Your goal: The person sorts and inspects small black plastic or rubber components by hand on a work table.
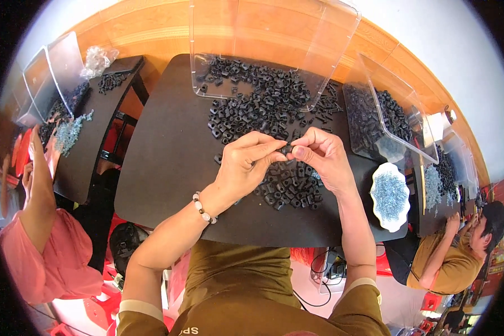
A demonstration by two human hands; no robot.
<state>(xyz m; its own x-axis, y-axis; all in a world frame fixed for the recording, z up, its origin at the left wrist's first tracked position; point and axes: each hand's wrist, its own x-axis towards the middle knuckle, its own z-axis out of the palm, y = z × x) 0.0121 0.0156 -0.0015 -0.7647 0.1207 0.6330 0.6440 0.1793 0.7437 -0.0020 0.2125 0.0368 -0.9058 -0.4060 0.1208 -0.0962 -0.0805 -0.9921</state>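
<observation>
Over the middle of the dark table, my left hand (249, 159) and my right hand (326, 157) meet fingertip to fingertip. Between them they pinch a small black plastic part (286, 149), mostly covered by the fingers. Past my hands spreads a large heap of black plastic parts (257, 106), running back to a clear plastic bin. Below my hands lies a smaller pile of black parts (291, 187) with square openings. A few pale blue bits show beside my right hand's fingers, partly hidden.
A clear bin (319, 89) lies at the table's back. To the right stand a white scalloped dish (404, 213) of pale blue pieces and a bin of black parts (369, 129). People sit at tables on both sides, one in a pink top (56, 257), one in a brown shirt (448, 263).
</observation>
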